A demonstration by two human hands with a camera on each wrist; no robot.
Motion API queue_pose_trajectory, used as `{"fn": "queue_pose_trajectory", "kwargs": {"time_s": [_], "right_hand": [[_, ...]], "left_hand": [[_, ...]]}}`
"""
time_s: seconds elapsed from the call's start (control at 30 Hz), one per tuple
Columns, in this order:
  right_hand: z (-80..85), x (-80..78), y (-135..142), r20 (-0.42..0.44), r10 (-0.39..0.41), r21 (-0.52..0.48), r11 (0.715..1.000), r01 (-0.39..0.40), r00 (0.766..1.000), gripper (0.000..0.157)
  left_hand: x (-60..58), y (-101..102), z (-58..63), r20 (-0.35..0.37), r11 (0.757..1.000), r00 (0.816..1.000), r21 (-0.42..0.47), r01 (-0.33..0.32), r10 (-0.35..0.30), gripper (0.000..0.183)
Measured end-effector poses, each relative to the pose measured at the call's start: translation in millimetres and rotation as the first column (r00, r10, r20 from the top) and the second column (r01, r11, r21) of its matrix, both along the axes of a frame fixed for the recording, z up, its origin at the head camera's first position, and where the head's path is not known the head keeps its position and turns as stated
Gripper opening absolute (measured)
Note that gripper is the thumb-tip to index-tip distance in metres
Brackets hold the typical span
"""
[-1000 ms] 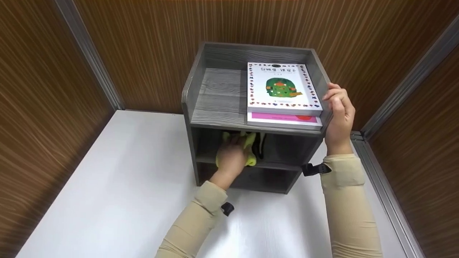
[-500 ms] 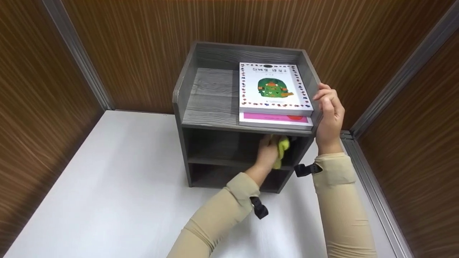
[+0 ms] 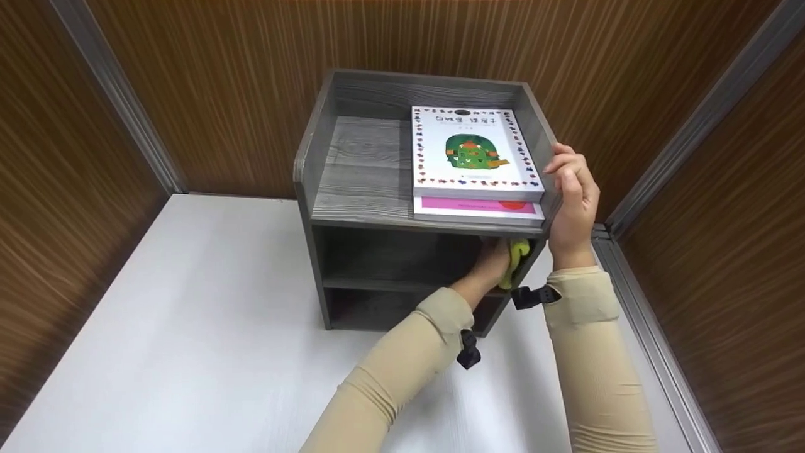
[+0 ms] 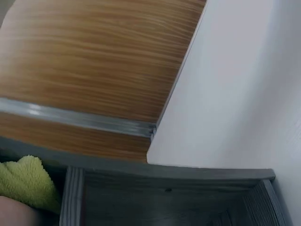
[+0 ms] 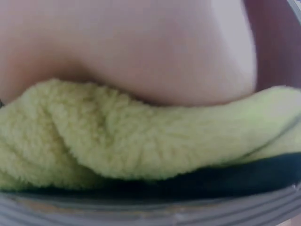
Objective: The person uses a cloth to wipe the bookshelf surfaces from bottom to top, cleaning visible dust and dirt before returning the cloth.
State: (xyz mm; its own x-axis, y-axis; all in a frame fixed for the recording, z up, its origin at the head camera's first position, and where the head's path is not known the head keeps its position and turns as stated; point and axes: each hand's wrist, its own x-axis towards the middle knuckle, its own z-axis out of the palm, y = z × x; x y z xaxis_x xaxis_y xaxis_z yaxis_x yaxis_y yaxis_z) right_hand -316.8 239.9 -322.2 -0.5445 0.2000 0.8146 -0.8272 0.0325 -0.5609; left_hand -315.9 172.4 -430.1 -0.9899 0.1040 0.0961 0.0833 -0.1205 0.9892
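Observation:
In the head view a small grey wood-grain shelf unit (image 3: 371, 223) stands on the white surface. My left hand (image 3: 492, 265) is inside its middle compartment, holding a fluffy yellow-green cloth (image 3: 517, 259) against the inner face of the right side panel. The fingers on the cloth are mostly hidden. The left wrist view has the same cloth (image 4: 30, 181) in its lower corner, with a bit of skin below. Close up in the right wrist view, the folded cloth (image 5: 141, 132) lies under bare skin. My right hand (image 3: 573, 204) grips the side panel's top edge from outside.
On the unit's top, a white book (image 3: 475, 151) with a green picture lies on a pink-and-white book (image 3: 465, 206), close to the right panel. A bottom compartment (image 3: 368, 308) sits below. Brown wood-grain walls (image 3: 251, 94) with metal corner strips (image 3: 654, 151) enclose the white surface (image 3: 188, 314).
My left hand has carried the cloth from the left part of the middle compartment rightward to its right wall. The right hand keeps its grip, and the head view has shifted slightly.

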Motion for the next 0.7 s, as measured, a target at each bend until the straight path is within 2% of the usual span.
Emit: {"fn": "queue_pose_trajectory", "kwargs": {"time_s": [0.03,0.1,0.17,0.23,0.43,0.57,0.7], "right_hand": [[-0.3,-0.2,0.6,-0.009,0.001,0.001,1.0,-0.001,1.0,0.024],[-1.1,-0.1,1.7,-0.01,0.0,0.003,1.0,0.0,1.0,0.024],[-2.1,-0.2,2.8,-0.012,-0.003,0.004,1.0,0.003,1.0,0.023],[-3.2,-0.3,3.7,-0.015,-0.005,0.006,1.0,0.005,1.0,0.023],[-3.9,-0.7,5.3,-0.028,-0.003,0.005,1.0,0.003,1.0,0.023],[-3.6,-0.4,6.2,-0.027,-0.011,-0.008,1.0,0.01,1.0,0.022],[-3.9,0.3,6.1,-0.015,-0.02,-0.01,1.0,0.019,1.0,0.022]], "left_hand": [[-0.7,0.6,-0.7,-0.012,1.0,1.0,0.009,-0.002,0.002,0.036],[1.1,1.9,-2.1,0.01,1.0,1.0,0.024,0.009,-0.009,0.036],[6.9,1.9,-3.3,0.043,0.999,0.999,0.027,0.023,-0.024,0.036],[14.4,1.2,-4.6,0.055,0.999,0.998,-0.012,0.041,-0.04,0.042],[31.5,-2.3,-4.5,-0.084,0.983,0.991,-0.161,0.085,-0.1,0.058],[34.0,-3.4,-3.4,-0.111,0.975,0.987,-0.202,0.09,-0.114,0.057],[29.0,-4.1,-3.5,-0.07,0.972,0.993,-0.22,0.081,-0.099,0.052]]}}
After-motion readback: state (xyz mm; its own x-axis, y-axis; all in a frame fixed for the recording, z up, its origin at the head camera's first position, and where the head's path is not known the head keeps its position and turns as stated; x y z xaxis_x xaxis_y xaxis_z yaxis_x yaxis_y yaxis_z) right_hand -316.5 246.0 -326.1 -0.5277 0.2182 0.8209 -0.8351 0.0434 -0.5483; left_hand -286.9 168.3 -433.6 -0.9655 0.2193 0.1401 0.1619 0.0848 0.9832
